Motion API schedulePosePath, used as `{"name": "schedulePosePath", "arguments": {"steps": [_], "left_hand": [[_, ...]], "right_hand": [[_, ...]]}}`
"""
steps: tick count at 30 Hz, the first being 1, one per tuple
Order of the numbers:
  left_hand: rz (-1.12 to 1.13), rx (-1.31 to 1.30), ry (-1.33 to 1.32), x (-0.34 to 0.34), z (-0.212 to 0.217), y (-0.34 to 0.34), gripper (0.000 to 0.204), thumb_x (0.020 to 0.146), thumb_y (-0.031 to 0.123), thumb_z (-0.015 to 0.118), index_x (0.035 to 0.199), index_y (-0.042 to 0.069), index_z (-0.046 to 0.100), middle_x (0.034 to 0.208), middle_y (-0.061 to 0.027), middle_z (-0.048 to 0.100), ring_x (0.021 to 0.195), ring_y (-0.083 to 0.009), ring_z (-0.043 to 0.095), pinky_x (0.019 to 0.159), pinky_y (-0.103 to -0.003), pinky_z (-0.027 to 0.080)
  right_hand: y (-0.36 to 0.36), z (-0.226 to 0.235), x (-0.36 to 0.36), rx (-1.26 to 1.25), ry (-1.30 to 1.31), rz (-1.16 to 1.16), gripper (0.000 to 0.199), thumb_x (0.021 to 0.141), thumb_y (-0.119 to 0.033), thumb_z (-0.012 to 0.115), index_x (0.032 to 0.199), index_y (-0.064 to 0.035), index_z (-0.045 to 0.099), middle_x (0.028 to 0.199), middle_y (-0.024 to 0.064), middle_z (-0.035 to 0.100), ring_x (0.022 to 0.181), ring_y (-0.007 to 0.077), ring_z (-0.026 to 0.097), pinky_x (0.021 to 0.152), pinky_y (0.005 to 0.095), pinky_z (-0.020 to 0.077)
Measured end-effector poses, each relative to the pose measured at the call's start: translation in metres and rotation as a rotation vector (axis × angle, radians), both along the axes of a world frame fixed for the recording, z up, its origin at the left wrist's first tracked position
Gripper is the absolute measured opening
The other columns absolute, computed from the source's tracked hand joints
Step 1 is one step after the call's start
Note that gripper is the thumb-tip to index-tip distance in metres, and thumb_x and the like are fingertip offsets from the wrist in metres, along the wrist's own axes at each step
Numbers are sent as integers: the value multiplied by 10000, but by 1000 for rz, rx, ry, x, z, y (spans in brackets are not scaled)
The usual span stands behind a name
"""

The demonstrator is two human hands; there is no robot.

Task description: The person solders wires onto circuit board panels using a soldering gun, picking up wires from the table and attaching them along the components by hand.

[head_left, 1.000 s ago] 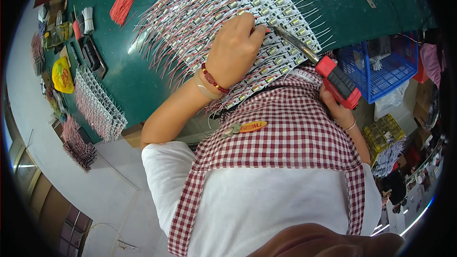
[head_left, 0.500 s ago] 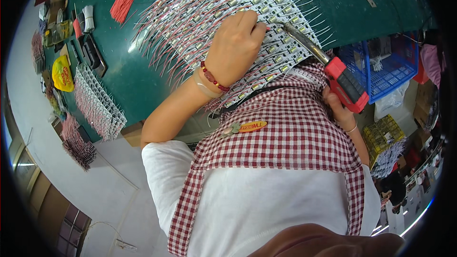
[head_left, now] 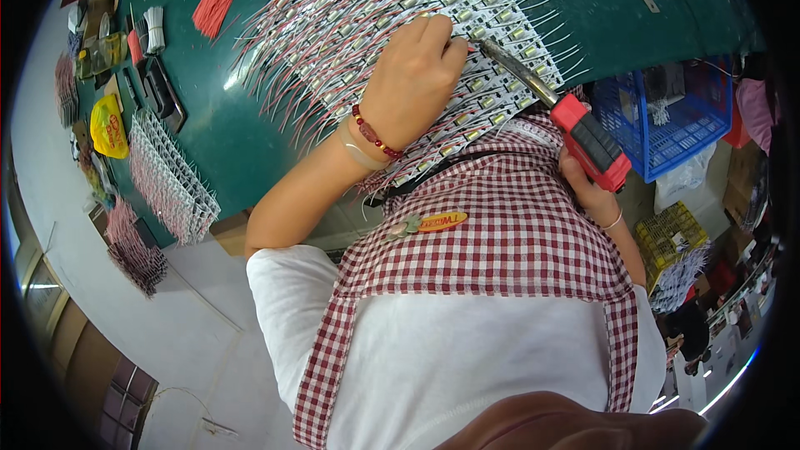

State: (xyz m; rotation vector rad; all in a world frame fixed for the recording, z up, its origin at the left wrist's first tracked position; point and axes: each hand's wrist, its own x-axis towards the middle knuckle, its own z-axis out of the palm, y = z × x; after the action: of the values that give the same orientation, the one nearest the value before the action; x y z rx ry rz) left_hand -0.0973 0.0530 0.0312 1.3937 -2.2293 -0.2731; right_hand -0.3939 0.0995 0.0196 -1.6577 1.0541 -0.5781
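A wide panel of small white circuit boards (head_left: 500,12) lies on the table, with rows of red and white wires sticking out. My left hand (head_left: 417,67), wearing a beaded bracelet, rests over the panel with its fingers pinched. A short red wire end (head_left: 472,49) shows at the fingertips; the rest is hidden by the hand. My right hand (head_left: 579,179) grips the red and black handle of a soldering iron (head_left: 587,142). Its metal tip points down at the boards, just right of the left fingertips. Whether it touches a board, I cannot tell.
A bundle of red wires (head_left: 215,6) lies on the green table (head_left: 217,108). At the left are stacked wired boards (head_left: 171,175), a yellow bag (head_left: 109,127) and a bundle of white wires (head_left: 153,31). Right of me stand a blue basket (head_left: 679,137) and a yellow crate (head_left: 671,237).
The soldering iron has shifted left, bringing its tip nearer my left fingertips. My right hand moved with it, while the left hand stayed almost in place.
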Motion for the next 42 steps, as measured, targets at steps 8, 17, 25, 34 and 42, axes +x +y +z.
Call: {"name": "schedulePosePath", "arguments": {"steps": [8, 17, 25, 34, 42], "left_hand": [[3, -4, -9, 0, 0, 1, 177, 704, 0, 595, 874, 8, 647, 735, -89, 441, 705, -246, 499, 631, -355, 437], [-4, -74, -84, -1, 4, 1, 214, 698, -13, 589, 896, 40, 653, 735, -73, 449, 702, -234, 498, 611, -338, 412], [1, -14, 44, -9, -4, 16, 286, 677, -36, 583, 934, 56, 669, 716, -63, 442, 673, -227, 485, 610, -342, 407], [13, 18, 25, -12, -2, 14, 259, 679, -35, 579, 910, 41, 670, 715, -68, 439, 666, -235, 485, 618, -352, 414], [14, 39, -10, -16, 2, 12, 241, 679, -33, 570, 889, 41, 663, 721, -71, 432, 692, -237, 488, 636, -351, 420]], "right_hand": [[11, -5, -14, 125, -74, -116, 170, 823, -166, 675, 881, -10, 637, 776, 73, 619, 679, 167, 601, 607, 285, 472], [13, 18, -10, 325, -248, -221, 227, 875, -234, 652, 853, -12, 605, 731, 15, 566, 663, 116, 527, 628, 273, 427], [22, 4, -28, 250, -101, -158, 198, 822, -185, 679, 881, 1, 641, 754, 55, 612, 659, 146, 575, 602, 277, 454], [18, -1, -21, 85, -46, -108, 178, 776, -171, 692, 858, -20, 646, 776, 77, 622, 635, 195, 587, 575, 290, 455], [19, 1, -22, 18, 8, -106, 188, 751, -150, 695, 866, -12, 642, 783, 92, 623, 636, 220, 586, 574, 300, 455]]}}
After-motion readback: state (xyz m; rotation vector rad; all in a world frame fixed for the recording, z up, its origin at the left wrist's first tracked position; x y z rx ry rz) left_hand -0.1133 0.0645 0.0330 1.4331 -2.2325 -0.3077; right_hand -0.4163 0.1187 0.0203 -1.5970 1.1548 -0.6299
